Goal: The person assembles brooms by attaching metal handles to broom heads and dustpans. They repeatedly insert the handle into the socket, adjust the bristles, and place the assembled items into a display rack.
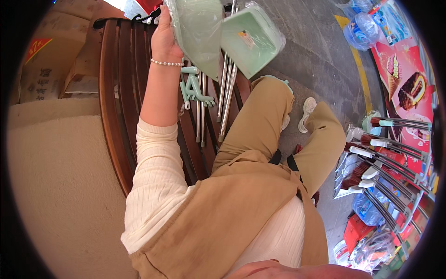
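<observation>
My left hand (165, 38), with a beaded bracelet at its wrist, grips the edge of a pale green plastic dustpan (198, 31) in clear film; its fingers are partly hidden behind it. Beside that pan, to the right, is a second green dustpan (254, 40), also in film and bearing a small sticker. Light green plastic fittings (195, 89), one with comb-like teeth, lie on the slatted wooden bench (125, 69) below the pans. Several shiny metal tubes (228, 101) with threaded ends rest there too. My right hand is out of view.
Cardboard boxes (59, 48) are stacked left of the bench, by a beige wall (59, 174). A rack of brooms (379, 167) stands on the right, near wrapped water bottles (364, 29) and an ice-cream poster (404, 76). A yellow line (360, 73) crosses the paving.
</observation>
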Motion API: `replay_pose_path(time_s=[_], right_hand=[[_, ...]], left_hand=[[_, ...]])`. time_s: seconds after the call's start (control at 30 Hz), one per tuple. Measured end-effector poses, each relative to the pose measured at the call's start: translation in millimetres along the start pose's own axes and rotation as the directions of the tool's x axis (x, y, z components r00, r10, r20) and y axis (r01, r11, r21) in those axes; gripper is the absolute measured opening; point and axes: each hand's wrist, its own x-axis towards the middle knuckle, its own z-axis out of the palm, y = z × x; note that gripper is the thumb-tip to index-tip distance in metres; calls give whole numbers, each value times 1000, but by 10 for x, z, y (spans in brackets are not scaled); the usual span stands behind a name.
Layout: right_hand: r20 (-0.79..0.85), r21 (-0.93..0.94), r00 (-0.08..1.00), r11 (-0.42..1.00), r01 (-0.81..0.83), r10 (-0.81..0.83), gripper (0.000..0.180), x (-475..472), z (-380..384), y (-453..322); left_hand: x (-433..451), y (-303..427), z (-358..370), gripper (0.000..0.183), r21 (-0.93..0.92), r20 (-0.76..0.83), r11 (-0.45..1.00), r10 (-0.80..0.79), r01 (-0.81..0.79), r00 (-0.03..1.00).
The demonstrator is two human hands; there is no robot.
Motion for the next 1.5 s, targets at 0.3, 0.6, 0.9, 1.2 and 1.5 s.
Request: replay_pose_path(time_s=[0.3, 0.6, 0.9, 1.2, 1.5], right_hand=[[-8, 68, 999, 997, -30, 31, 24, -339, 82, 152], [210, 445, 966, 866, -229, 148, 17, -940, 30, -116], [271, 441, 924, 819, -367, 268, 19, -978, 245, 12], [76, -227, 977, 957, -179, 201, 39, -1062, 350, 226], [-249, -305, 880, 895, 325, -404, 47, -593, -738, -1137]], left_hand=[[131, -1155, 290, 57, 883, 75, 469, -91, -24, 993], [259, -2272, 86, 73, 981, 133, -71, -432, -180, 892], [171, -2036, -78, 55, 988, 113, 148, -570, -34, 814], [-11, -1846, 270, 50, 971, 76, 231, -558, 67, 826], [-845, -1949, 1343, 52, 884, 463, 233, -562, -406, 686]])
